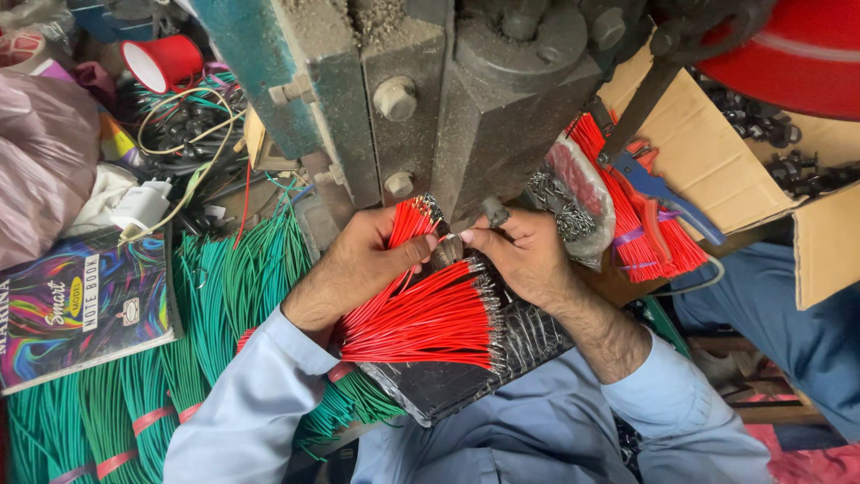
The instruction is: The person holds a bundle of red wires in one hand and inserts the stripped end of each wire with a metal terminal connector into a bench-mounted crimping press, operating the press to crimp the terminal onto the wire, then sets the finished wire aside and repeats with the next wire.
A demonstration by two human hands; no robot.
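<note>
While left hand point(358, 260) fingers clamp red wires point(421, 314) | right hand point(524, 255) pinches one wire end — press point(466, 99) base crowds close.

The cluttered workbench point(269, 202) carries green wire bundles point(224, 296), a colourful notebook point(76, 305) and a white charger point(141, 204).

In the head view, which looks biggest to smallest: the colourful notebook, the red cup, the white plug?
1. Colourful notebook, clearly largest.
2. Red cup.
3. White plug, slightly smaller than the cup; the two are close, and the cup lies farther from the camera, so unsure.
</note>
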